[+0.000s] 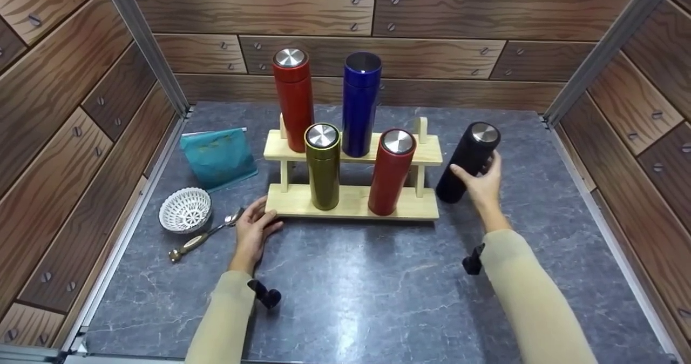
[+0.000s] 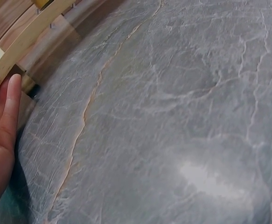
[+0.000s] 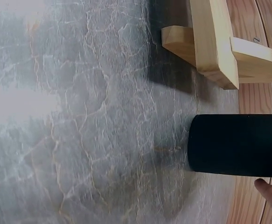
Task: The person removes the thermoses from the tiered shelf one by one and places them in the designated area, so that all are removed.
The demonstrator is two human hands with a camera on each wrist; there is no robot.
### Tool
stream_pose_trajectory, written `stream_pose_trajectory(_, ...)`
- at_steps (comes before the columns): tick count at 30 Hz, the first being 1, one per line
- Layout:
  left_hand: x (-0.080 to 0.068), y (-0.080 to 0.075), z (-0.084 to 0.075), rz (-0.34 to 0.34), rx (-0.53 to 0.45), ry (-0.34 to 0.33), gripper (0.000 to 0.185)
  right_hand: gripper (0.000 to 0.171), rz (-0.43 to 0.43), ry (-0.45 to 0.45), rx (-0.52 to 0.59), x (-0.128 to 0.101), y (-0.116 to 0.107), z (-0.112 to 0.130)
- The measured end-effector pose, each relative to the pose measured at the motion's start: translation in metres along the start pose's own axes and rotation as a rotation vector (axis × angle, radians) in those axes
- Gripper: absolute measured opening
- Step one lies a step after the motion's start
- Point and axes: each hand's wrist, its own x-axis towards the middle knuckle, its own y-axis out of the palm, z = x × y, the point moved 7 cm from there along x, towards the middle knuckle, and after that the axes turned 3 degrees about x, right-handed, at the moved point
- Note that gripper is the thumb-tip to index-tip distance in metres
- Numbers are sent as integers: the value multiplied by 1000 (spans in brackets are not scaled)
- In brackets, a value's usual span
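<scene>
A two-tier wooden rack (image 1: 410, 204) stands mid-table. Its upper shelf carries a red bottle (image 1: 293, 100) and a blue bottle (image 1: 360, 105). On the lower shelf stand an olive bottle (image 1: 323, 167) and a second red bottle (image 1: 392, 172). My right hand (image 1: 482, 184) grips a black bottle (image 1: 467, 162) standing on the table just right of the rack; the right wrist view shows that black bottle (image 3: 236, 144) beside the rack's corner (image 3: 215, 44). My left hand (image 1: 253, 233) rests with straight fingers against the rack's front left corner, where the left wrist view shows a finger (image 2: 7, 114) touching the wooden edge (image 2: 26, 39).
A teal pouch (image 1: 218, 156) leans at the back left. A white woven bowl (image 1: 185, 209) and a spoon (image 1: 202, 237) lie left of my left hand. Wood-panelled walls enclose the grey marble table (image 1: 351, 288) on three sides.
</scene>
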Motion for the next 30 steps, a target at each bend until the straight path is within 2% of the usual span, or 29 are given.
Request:
stream_pose_trajectory(4, 0, -1, 0, -7, 3, -10, 49, 85, 29, -10, -42, 0, -4, 4)
stream_pose_trajectory(11, 0, -2, 0, -9, 3, -11, 51, 81, 52, -27, 18, -1, -13, 18)
stream_pose_trajectory(20, -1, 1, -2, 9, -3, 8, 53, 70, 26, -116, 93, -13, -24, 60)
stream_pose_trajectory(30, 0, 1, -1, -8, 17, 22, 50, 66, 4, -140, 97, -9, -35, 82)
